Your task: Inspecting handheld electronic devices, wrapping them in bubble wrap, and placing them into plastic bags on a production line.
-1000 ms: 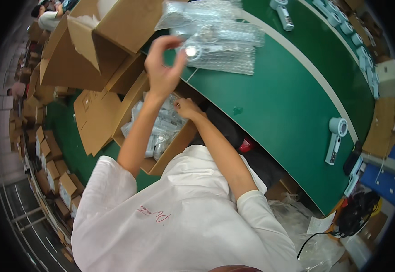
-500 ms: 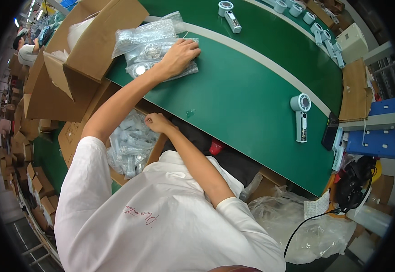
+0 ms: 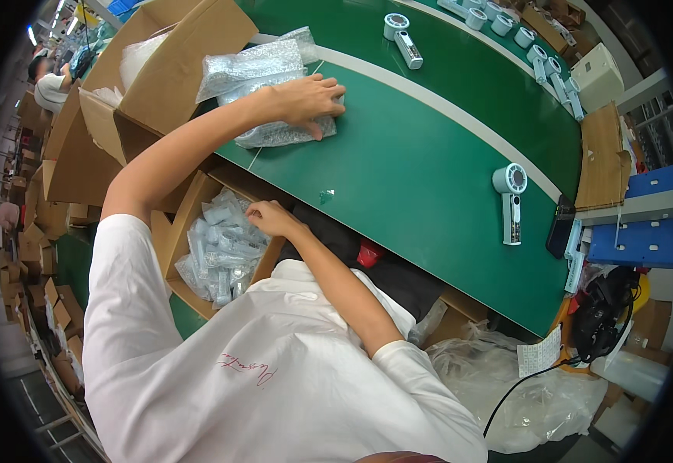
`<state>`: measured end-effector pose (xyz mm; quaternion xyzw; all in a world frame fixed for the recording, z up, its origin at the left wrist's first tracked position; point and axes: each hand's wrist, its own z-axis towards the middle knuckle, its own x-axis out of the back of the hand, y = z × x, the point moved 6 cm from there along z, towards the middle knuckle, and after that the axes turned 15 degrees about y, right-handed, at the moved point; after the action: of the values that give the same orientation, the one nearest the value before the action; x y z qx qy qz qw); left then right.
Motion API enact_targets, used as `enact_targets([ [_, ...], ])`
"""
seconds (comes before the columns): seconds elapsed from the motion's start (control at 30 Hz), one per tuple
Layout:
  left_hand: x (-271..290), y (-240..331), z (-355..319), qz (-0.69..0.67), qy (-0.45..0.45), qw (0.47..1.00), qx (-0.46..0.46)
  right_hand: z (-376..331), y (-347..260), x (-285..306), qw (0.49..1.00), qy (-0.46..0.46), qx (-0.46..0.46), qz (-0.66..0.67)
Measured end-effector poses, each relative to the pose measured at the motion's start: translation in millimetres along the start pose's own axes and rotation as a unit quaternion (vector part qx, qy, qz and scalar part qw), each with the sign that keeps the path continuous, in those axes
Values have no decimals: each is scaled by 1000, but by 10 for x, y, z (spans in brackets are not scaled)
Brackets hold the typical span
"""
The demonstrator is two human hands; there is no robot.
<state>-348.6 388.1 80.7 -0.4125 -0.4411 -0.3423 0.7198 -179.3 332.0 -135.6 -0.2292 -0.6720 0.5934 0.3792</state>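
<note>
My left hand [image 3: 311, 102] lies over several bubble-wrap bags [image 3: 255, 68] at the left end of the green table. Its fingers are spread across the bags' right ends, with the thumb held apart. White shapes show faintly through the wrap. Lower down, my right hand [image 3: 272, 218] hangs with curled fingers by the rim of an open cardboard box [image 3: 173, 255]. Whatever those fingers hold, if anything, is hidden. Inside the box lie several pale-blue handheld fans in clear wrap [image 3: 224, 251].
A handheld fan [image 3: 512, 193] lies at the table's right, beside a dark phone-like object [image 3: 561, 226]. Another fan [image 3: 404, 40] rests on the green conveyor [image 3: 460, 73]. A large carton [image 3: 190, 69] stands at the left. Clear plastic sheeting [image 3: 506, 393] is at lower right.
My left forearm has swung up and leftward, and the left hand's fingers have spread over the bags, covering the fans seen before. The fan on the conveyor has shifted slightly right.
</note>
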Motion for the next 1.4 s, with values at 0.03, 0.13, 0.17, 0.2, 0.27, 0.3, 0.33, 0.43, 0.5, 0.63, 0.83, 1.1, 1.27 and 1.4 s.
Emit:
enact_targets([
  [0.03,-68,-9,8,-13,-48,999,8,-2,-2,9,1000,4,2,-1],
  [0.13,-229,-34,-21,-49,-192,979,36,-20,-24,20,1000,12,11,-4],
  [0.17,-178,-47,-6,-46,-189,980,36,-17,-49,49,1000,13,13,-8],
  [0.2,-100,-62,-19,-56,-174,982,46,-15,-76,62,1000,12,12,-8],
  [0.27,125,-14,-47,-83,-146,984,63,-44,-99,68,1000,10,5,-6],
  [0.3,237,11,-83,-96,-133,984,74,-57,-107,62,1000,7,2,-3],
  [0.33,462,64,-76,-95,-113,986,80,-50,-62,52,1000,13,-1,3],
  [0.43,1099,170,-307,-102,-59,986,117,-30,20,42,1000,10,-13,6],
  [0.5,1576,265,-596,-89,-5,982,167,-31,124,-54,1000,0,-8,3],
  [0.63,2187,520,-1389,-54,64,933,350,-56,18,-64,1000,-19,-13,0],
  [0.83,2134,1144,-2734,-73,55,808,582,-131,-67,25,996,-68,-53,-4],
  [1.1,198,2282,-5001,-187,-57,732,653,-262,-701,203,993,-107,-28,51],
  [1.27,-1031,3205,-5611,-109,-38,702,703,-153,-1693,1561,975,88,77,188],
  [1.4,-1334,3264,-5081,-79,-40,682,726,202,-1648,3421,874,456,157,-65],
])
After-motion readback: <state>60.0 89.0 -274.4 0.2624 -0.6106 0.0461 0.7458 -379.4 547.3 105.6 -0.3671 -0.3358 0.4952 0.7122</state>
